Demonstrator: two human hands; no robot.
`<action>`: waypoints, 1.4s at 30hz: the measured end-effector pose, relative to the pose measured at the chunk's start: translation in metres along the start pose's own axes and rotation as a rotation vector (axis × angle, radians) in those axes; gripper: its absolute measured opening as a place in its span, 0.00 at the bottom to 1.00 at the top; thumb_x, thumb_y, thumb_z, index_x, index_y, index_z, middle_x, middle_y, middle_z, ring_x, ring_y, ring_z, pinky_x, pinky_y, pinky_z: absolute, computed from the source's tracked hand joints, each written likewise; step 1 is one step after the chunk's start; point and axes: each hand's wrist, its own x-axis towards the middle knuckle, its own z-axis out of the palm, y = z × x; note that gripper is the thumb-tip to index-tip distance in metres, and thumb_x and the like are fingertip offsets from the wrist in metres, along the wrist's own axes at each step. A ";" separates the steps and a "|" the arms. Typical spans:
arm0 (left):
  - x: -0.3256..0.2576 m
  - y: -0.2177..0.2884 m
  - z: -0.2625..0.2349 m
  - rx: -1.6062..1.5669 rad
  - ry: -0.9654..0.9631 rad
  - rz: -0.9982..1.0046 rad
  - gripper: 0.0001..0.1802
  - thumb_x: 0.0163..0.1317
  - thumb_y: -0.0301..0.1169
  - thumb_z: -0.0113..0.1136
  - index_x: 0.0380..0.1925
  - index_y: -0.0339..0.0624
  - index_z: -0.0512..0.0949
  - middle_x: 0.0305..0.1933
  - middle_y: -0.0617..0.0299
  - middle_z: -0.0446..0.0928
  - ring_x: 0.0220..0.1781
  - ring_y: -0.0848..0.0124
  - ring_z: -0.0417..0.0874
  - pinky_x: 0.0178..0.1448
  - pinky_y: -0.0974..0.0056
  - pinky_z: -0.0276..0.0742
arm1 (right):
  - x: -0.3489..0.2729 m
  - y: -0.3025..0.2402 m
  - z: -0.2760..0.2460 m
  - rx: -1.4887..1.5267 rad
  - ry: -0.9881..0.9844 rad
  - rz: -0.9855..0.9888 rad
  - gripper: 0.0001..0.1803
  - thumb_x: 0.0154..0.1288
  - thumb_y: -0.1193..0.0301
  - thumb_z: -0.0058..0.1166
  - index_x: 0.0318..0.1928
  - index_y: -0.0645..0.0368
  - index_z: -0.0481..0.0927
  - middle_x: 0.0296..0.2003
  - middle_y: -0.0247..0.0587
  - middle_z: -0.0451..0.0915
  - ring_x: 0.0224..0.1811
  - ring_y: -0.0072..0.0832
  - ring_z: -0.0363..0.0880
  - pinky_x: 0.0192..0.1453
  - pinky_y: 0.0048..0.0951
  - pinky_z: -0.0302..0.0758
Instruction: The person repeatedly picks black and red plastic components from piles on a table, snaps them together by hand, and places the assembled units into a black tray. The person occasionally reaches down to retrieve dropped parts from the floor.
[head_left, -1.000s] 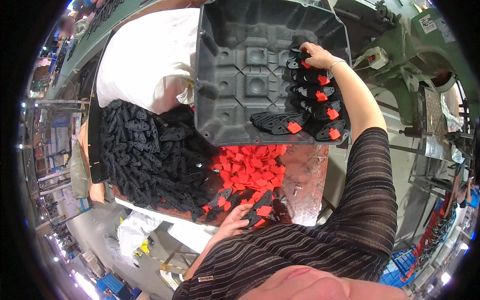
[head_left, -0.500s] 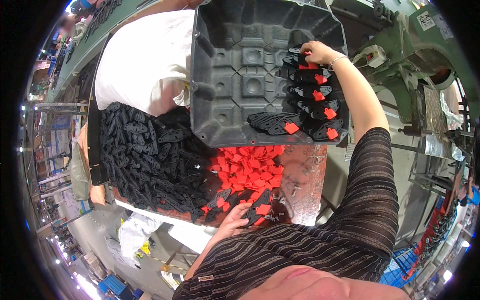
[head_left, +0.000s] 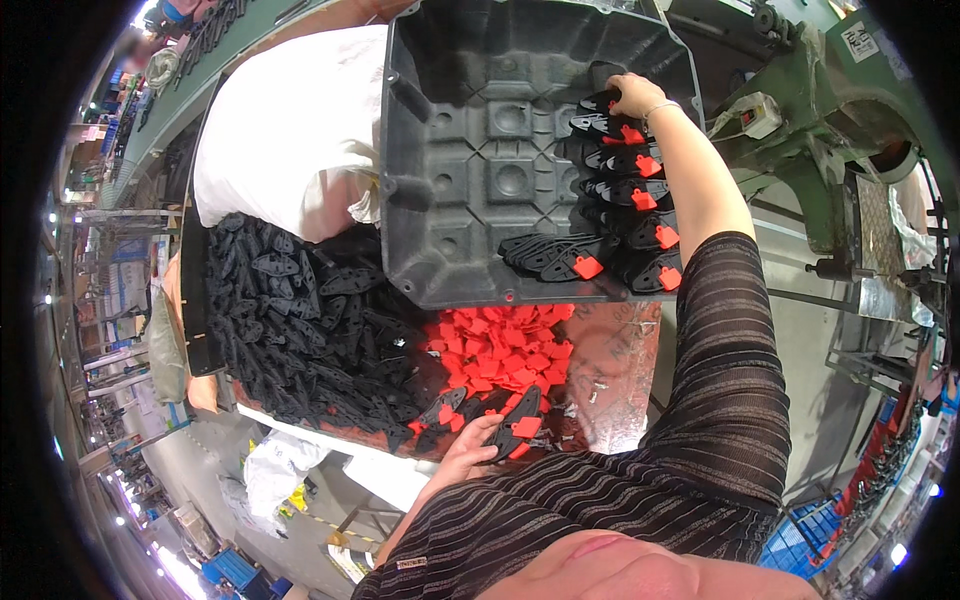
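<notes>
At the far right of a black plastic tray (head_left: pixel 450 285), my right hand (head_left: pixel 635 96) closes on a black oval plate (head_left: pixel 597 102) with a bit of red at its edge. Below it, along the tray's right side, lie rows of overlapping black plates with red tags (head_left: pixel 643 200). Another fanned row of black plates (head_left: pixel 545 253) lies left of them. My left hand (head_left: pixel 470 447) is near the table's front edge, its fingers closed round a black plate with a red tag (head_left: pixel 521 428). A heap of loose red tags (head_left: pixel 500 345) lies just beyond that hand.
A large pile of black plates (head_left: pixel 290 310) covers the left of the table, under a white sack (head_left: pixel 295 130). The tray overhangs the red tabletop (head_left: pixel 620 370). A green machine (head_left: pixel 835 110) stands at the right. White bags (head_left: pixel 280 470) are on the floor at left.
My right hand has shifted slightly up the tray, and more of the red tag below it shows. My left hand stays on its plate. The whole view has moved a little.
</notes>
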 end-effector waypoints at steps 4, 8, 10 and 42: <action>0.004 0.005 0.005 0.025 -0.005 -0.024 0.29 0.54 0.19 0.57 0.58 0.37 0.63 0.60 0.52 0.67 0.60 0.64 0.71 0.65 0.59 0.66 | -0.016 0.006 -0.008 0.111 0.219 -0.049 0.27 0.50 0.63 0.62 0.54 0.47 0.74 0.50 0.44 0.76 0.54 0.41 0.73 0.57 0.37 0.71; 0.011 0.014 0.013 0.015 -0.065 0.025 0.29 0.53 0.19 0.57 0.58 0.37 0.64 0.59 0.52 0.67 0.60 0.63 0.71 0.65 0.59 0.65 | -0.093 -0.086 -0.063 0.498 0.393 -0.520 0.26 0.48 0.61 0.63 0.49 0.57 0.77 0.48 0.46 0.76 0.51 0.41 0.74 0.56 0.36 0.71; 0.017 0.028 0.023 0.039 -0.075 0.096 0.31 0.51 0.19 0.57 0.58 0.37 0.63 0.59 0.53 0.68 0.60 0.63 0.71 0.65 0.59 0.65 | -0.174 -0.151 -0.097 0.586 0.067 -0.902 0.31 0.43 0.60 0.66 0.50 0.59 0.76 0.48 0.47 0.76 0.54 0.41 0.71 0.59 0.36 0.68; -0.058 -0.031 -0.102 -0.081 0.482 0.132 0.19 0.63 0.29 0.52 0.55 0.44 0.67 0.52 0.59 0.75 0.50 0.70 0.77 0.49 0.66 0.75 | 0.004 0.023 -0.008 -0.163 0.119 -0.285 0.30 0.51 0.82 0.53 0.57 0.53 0.69 0.52 0.48 0.74 0.55 0.43 0.72 0.59 0.39 0.70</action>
